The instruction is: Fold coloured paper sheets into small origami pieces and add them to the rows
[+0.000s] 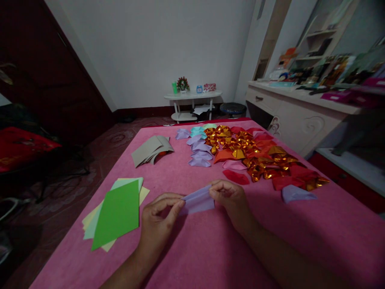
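Together, my left grip [157,220] and right grip [231,197] pinched opposite ends of a folded lilac paper rectangle [197,202] over the pink cloth [192,257], right of a bright green paper sheet [118,216].

Bare left hand [159,218] and bare right hand [230,196], with bare forearms [267,245].
Slim fingers [165,204] and rounded knuckles on both; each wrist [144,247] is slender and uncovered, as are the forearms up to the view's edge, where the right one's lower part sinks into shadow, its surface too dim to make out.
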`<action>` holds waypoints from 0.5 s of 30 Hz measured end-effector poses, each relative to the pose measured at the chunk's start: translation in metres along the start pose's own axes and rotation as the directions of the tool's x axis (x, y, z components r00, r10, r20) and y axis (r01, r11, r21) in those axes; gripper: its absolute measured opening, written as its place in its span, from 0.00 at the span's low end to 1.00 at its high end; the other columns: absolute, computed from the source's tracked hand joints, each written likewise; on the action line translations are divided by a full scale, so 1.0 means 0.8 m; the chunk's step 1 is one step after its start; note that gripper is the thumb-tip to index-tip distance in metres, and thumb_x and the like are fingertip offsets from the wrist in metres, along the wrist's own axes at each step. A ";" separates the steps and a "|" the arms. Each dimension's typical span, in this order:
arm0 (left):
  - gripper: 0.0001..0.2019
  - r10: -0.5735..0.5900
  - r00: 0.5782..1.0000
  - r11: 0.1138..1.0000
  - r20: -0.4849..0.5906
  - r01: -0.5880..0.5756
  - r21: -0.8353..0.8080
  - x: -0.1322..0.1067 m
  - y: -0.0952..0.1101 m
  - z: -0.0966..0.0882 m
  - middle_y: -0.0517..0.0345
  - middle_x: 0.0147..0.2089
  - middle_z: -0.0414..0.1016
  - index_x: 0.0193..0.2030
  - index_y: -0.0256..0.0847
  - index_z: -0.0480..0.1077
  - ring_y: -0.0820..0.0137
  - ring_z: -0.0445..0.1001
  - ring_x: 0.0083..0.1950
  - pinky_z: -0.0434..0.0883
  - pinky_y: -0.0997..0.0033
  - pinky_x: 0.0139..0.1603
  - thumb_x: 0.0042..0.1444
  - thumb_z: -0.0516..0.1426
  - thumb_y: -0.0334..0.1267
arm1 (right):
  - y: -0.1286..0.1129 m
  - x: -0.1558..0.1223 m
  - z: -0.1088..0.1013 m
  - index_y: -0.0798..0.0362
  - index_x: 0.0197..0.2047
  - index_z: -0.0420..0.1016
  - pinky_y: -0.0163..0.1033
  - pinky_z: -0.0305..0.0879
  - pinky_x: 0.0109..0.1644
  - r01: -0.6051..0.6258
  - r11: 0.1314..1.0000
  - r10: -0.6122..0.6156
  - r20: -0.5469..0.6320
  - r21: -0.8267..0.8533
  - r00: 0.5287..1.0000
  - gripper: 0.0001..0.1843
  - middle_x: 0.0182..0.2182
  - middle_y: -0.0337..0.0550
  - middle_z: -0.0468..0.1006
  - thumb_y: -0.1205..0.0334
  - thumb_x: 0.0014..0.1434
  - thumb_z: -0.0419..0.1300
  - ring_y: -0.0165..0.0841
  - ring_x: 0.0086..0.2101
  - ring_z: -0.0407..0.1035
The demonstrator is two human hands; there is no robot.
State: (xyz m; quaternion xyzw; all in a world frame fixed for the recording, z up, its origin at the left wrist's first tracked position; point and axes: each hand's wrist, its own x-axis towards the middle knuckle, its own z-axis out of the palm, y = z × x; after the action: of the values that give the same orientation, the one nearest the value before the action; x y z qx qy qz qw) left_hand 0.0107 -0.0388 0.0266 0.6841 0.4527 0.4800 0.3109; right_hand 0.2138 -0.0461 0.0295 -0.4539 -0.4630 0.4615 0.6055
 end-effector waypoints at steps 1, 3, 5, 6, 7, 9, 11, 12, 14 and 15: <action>0.06 0.008 1.000 1.000 0.005 -0.008 0.007 0.000 0.000 0.001 0.55 0.32 0.79 0.27 0.41 0.77 0.69 0.76 0.34 0.73 0.72 0.36 0.52 0.60 0.34 | 0.000 -0.001 0.000 0.52 0.21 0.75 0.37 0.63 0.35 0.012 1.000 -0.012 -0.009 -0.010 1.000 0.07 0.27 0.41 0.75 0.62 0.48 0.64 0.33 0.31 0.68; 0.06 0.020 1.000 1.000 0.012 -0.020 0.011 0.000 0.002 0.002 0.55 0.32 0.78 0.27 0.41 0.77 0.68 0.76 0.34 0.74 0.72 0.35 0.52 0.59 0.34 | 0.000 -0.001 0.000 0.52 0.21 0.74 0.36 0.62 0.33 0.021 0.999 -0.023 -0.043 -0.044 0.999 0.07 0.25 0.40 0.74 0.62 0.47 0.64 0.32 0.29 0.67; 0.06 0.030 0.999 0.999 0.020 -0.030 0.010 0.000 0.003 0.003 0.55 0.32 0.78 0.27 0.41 0.77 0.69 0.76 0.34 0.73 0.72 0.35 0.52 0.59 0.34 | 0.001 -0.001 0.000 0.53 0.21 0.73 0.36 0.61 0.32 0.018 0.996 -0.025 -0.075 -0.088 0.997 0.07 0.24 0.40 0.73 0.62 0.47 0.64 0.33 0.28 0.66; 0.06 0.031 0.999 0.999 0.026 -0.031 0.010 0.000 0.004 0.003 0.55 0.33 0.78 0.27 0.41 0.77 0.69 0.76 0.34 0.73 0.73 0.35 0.52 0.59 0.33 | 0.002 -0.001 -0.001 0.53 0.21 0.73 0.36 0.61 0.32 0.021 0.994 -0.030 -0.086 -0.109 0.996 0.07 0.25 0.40 0.74 0.62 0.47 0.64 0.33 0.28 0.66; 0.06 0.032 0.999 0.999 0.029 -0.032 0.008 0.000 0.004 0.003 0.55 0.33 0.78 0.27 0.41 0.77 0.69 0.76 0.35 0.73 0.73 0.35 0.52 0.59 0.33 | 0.002 -0.001 -0.001 0.53 0.21 0.73 0.36 0.60 0.32 0.028 0.992 -0.040 -0.095 -0.125 0.995 0.06 0.25 0.41 0.74 0.62 0.46 0.64 0.33 0.29 0.67; 0.06 0.032 0.999 0.999 0.034 -0.033 0.005 0.000 0.004 0.004 0.55 0.33 0.78 0.27 0.41 0.77 0.69 0.76 0.34 0.74 0.73 0.35 0.52 0.59 0.33 | 0.002 0.000 -0.001 0.52 0.21 0.73 0.36 0.61 0.33 0.053 0.988 -0.068 -0.102 -0.144 0.992 0.06 0.26 0.41 0.74 0.63 0.47 0.64 0.34 0.30 0.67; 0.07 0.025 0.999 1.000 0.035 -0.025 0.001 0.000 0.005 0.004 0.55 0.33 0.78 0.27 0.41 0.77 0.69 0.76 0.34 0.74 0.73 0.35 0.53 0.59 0.33 | 0.003 0.000 -0.001 0.52 0.20 0.72 0.36 0.60 0.33 0.075 0.986 -0.090 -0.100 -0.152 0.991 0.07 0.26 0.40 0.74 0.64 0.47 0.64 0.33 0.30 0.67; 0.07 0.021 0.999 1.000 0.039 -0.021 -0.001 0.000 0.005 0.005 0.55 0.33 0.78 0.27 0.41 0.77 0.69 0.76 0.34 0.74 0.73 0.35 0.53 0.59 0.34 | 0.002 0.000 -0.001 0.52 0.20 0.71 0.36 0.60 0.33 0.079 0.985 -0.095 -0.097 -0.152 0.991 0.08 0.25 0.40 0.73 0.64 0.47 0.64 0.33 0.29 0.67; 0.06 0.014 0.999 1.000 0.047 -0.014 -0.005 0.000 0.005 0.005 0.55 0.33 0.79 0.27 0.41 0.77 0.69 0.76 0.35 0.74 0.73 0.35 0.53 0.59 0.34 | 0.003 0.000 -0.001 0.52 0.20 0.71 0.36 0.60 0.32 0.077 0.986 -0.091 -0.091 -0.148 0.992 0.09 0.24 0.39 0.73 0.64 0.48 0.64 0.32 0.29 0.66; 0.06 0.012 0.999 1.000 0.048 -0.011 -0.009 0.000 0.005 0.006 0.55 0.33 0.79 0.27 0.41 0.77 0.69 0.76 0.35 0.74 0.73 0.36 0.52 0.59 0.33 | 0.003 0.000 -0.001 0.52 0.20 0.71 0.35 0.60 0.31 0.071 0.987 -0.085 -0.090 -0.144 0.992 0.09 0.24 0.39 0.73 0.64 0.48 0.64 0.32 0.28 0.66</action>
State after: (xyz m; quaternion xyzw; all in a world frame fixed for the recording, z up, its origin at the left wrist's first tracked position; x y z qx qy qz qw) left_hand 0.0162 -0.0405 0.0287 0.6967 0.4389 0.4672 0.3221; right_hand 0.2145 -0.0462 0.0271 -0.4985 -0.4820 0.3814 0.6113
